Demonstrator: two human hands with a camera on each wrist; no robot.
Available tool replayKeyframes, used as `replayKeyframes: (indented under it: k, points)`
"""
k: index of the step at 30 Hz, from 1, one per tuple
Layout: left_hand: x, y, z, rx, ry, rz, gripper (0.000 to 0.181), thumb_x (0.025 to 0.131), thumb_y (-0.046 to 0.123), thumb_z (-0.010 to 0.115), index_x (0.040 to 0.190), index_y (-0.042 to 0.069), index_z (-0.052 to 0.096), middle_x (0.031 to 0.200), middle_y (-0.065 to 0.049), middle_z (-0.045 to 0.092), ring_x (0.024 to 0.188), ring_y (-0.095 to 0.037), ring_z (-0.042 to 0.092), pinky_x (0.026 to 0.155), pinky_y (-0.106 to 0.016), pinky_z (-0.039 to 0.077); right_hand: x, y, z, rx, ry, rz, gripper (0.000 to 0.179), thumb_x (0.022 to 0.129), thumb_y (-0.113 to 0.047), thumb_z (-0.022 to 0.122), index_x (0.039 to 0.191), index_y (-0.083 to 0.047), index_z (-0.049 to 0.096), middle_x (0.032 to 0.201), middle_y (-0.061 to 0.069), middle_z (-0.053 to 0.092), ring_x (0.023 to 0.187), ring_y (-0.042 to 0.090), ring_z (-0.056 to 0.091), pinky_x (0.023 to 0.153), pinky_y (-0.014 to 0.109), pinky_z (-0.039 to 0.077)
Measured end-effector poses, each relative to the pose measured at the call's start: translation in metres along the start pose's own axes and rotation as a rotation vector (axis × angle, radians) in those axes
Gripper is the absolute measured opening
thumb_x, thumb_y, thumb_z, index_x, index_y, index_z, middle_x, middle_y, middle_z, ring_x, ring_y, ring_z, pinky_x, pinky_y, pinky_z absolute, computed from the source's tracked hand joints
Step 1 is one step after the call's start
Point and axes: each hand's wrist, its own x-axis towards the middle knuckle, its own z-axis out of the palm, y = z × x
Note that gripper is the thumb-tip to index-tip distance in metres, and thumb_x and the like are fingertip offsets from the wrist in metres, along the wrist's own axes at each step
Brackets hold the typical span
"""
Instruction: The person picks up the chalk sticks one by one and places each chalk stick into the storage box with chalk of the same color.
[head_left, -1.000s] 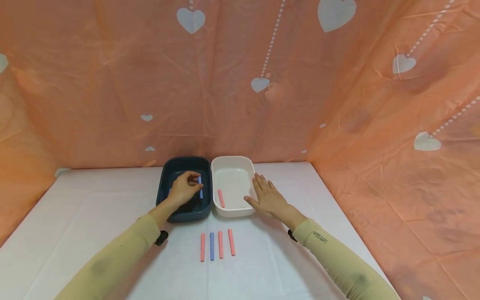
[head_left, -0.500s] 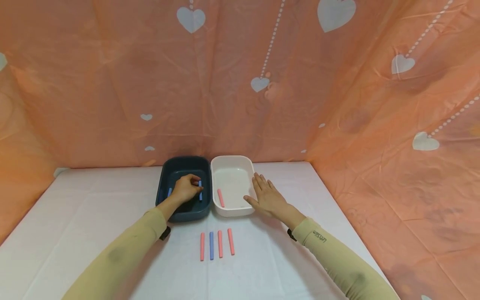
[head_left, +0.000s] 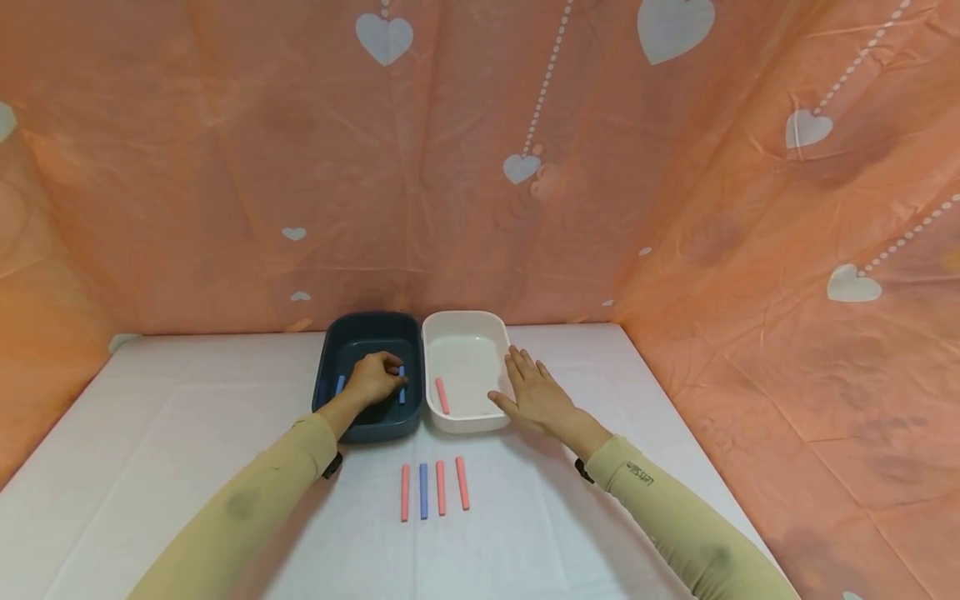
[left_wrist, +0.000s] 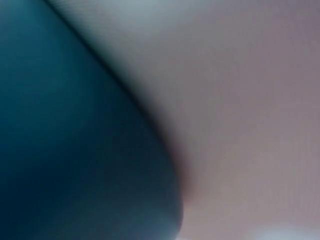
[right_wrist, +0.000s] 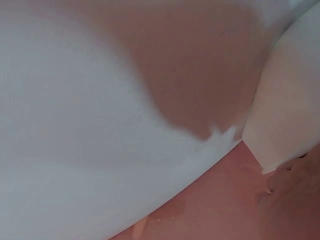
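Left hand (head_left: 372, 379) pinches a blue stick (head_left: 402, 396) (head view only).

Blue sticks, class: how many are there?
3: one blue stick on the table, another stick in the dark tray, a third stick in the left hand, which may hide more.

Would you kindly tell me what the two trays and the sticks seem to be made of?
Dark blue tray: probably molded plastic, with smooth rounded corners and a soft sheen; ceramic is possible. White tray: likely glossy plastic, given its similar shape and faint highlight. Pink sticks and blue sticks: perhaps chalk, looking matte and evenly colored.
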Motion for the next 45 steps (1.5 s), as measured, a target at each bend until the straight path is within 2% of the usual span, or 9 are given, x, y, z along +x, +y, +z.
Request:
replayKeyframes:
  k: [16,34,37,41,45]
  points:
    - [0.001,-0.002,0.003,0.053,-0.01,0.021,0.037,0.093,0.009,0.073,0.124,-0.011,0.066,0.113,-0.025,0.07,0.11,-0.039,0.066,0.099,-0.05,0.052,0.001,-0.002,-0.001,-0.011,0.003,0.015,0.083,0.108,-0.051,0.042,0.16,0.009,0.021,0.171,0.023,0.011,0.158,0.039,0.014,0.126,0.053,0.016]
    - [-0.006,0.002,-0.005,0.019,0.021,0.02,0.041,0.096,0.015,0.07,0.13,-0.009,0.064,0.12,-0.025,0.068,0.111,-0.037,0.065,0.099,-0.05,0.052,0.001,-0.004,-0.003,-0.017,-0.008,0.022,0.083,0.109,-0.052,0.04,0.161,0.008,0.019,0.172,0.022,0.01,0.159,0.038,0.012,0.127,0.053,0.014]
    - [-0.01,0.005,-0.009,-0.018,0.033,0.019,0.041,0.098,0.016,0.068,0.132,-0.007,0.064,0.122,-0.025,0.069,0.102,-0.033,0.07,0.09,-0.045,0.057,0.001,-0.004,-0.003,-0.016,-0.009,0.023,0.083,0.109,-0.052,0.041,0.161,0.008,0.019,0.172,0.023,0.01,0.159,0.038,0.012,0.127,0.053,0.014]
    - [-0.016,0.009,-0.015,-0.1,0.035,0.018,0.041,0.1,0.016,0.065,0.134,-0.005,0.063,0.124,-0.024,0.068,0.081,-0.024,0.071,0.07,-0.033,0.058,0.001,-0.004,-0.003,-0.019,-0.013,0.024,0.083,0.108,-0.052,0.041,0.161,0.008,0.019,0.172,0.023,0.01,0.159,0.038,0.012,0.127,0.053,0.014]
    - [-0.025,0.014,-0.022,-0.178,0.033,0.026,0.041,0.101,0.017,0.064,0.136,-0.003,0.062,0.125,-0.023,0.067,0.083,-0.028,0.072,0.065,-0.028,0.055,0.002,-0.003,-0.003,-0.024,-0.012,0.022,0.083,0.108,-0.051,0.042,0.161,0.009,0.019,0.171,0.023,0.011,0.158,0.039,0.013,0.127,0.054,0.014]
